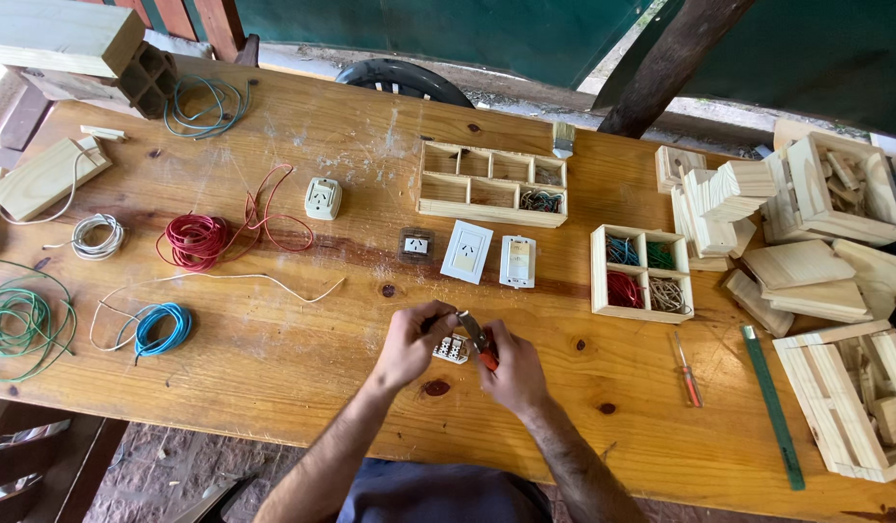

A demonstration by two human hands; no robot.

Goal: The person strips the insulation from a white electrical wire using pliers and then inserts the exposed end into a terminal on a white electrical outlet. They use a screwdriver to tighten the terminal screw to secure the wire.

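My left hand point(412, 341) and my right hand point(511, 366) meet over the middle of the wooden table point(303, 368). Between them sits a small white socket module point(452, 349), which my left fingers hold. In my right hand is a small tool with a metal tip and red-orange handle point(479, 343), its tip pointing at the module. Just beyond my hands lie a white socket cover plate point(466, 251), a white switch module point(517, 261) and a small dark-framed socket point(416, 245).
Wire coils lie left: red point(196, 240), blue point(163, 327), green point(20, 324), white point(97, 236). A long divided wooden tray point(491, 183) and a square tray of wire bits point(641, 274) stand behind. Right side holds wooden boxes, a screwdriver point(687, 370), a green ruler point(773, 405).
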